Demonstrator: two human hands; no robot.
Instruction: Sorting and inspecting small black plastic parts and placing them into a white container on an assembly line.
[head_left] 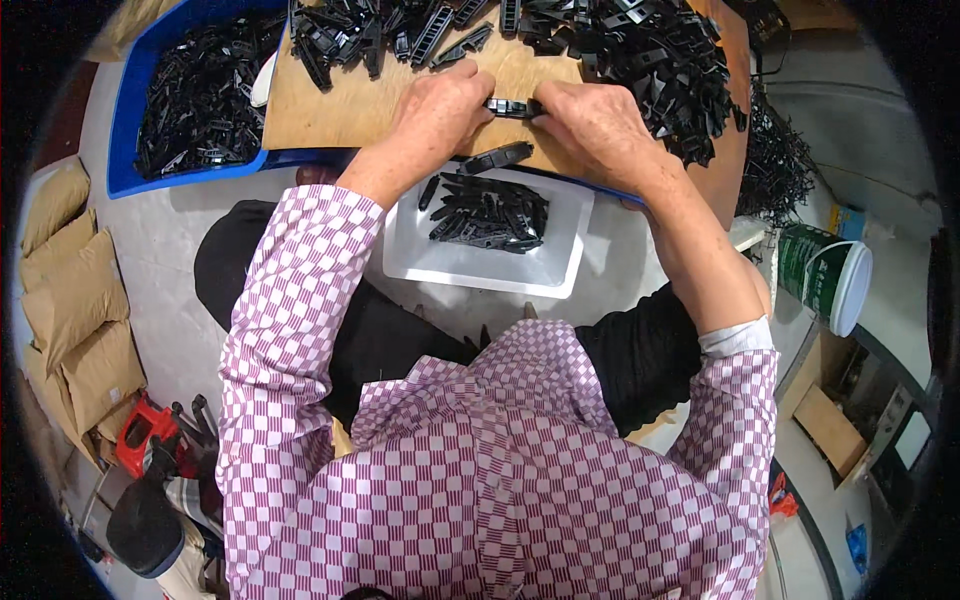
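Note:
Between my two hands, just above the wooden board [330, 112], is a small black plastic part [512, 108]. The fingers of my left hand [442, 102] pinch its left end. My right hand [597, 120] grips the other end, thumb and forefinger closed on it. Another slim black piece [497, 157] lies at the board's near edge, below my hands. Under that edge stands a white plastic tray [480, 280] with a heap of similar black pieces [490, 212] in it. How the held part is built inside cannot be made out.
Piles of black plastic parts [660, 75] cover the board's far side and right. A blue bin [118, 165] full of black pieces stands at the left. Brown sacks [80, 290] lie further left; a green bucket [808, 262] with a white lid is at the right.

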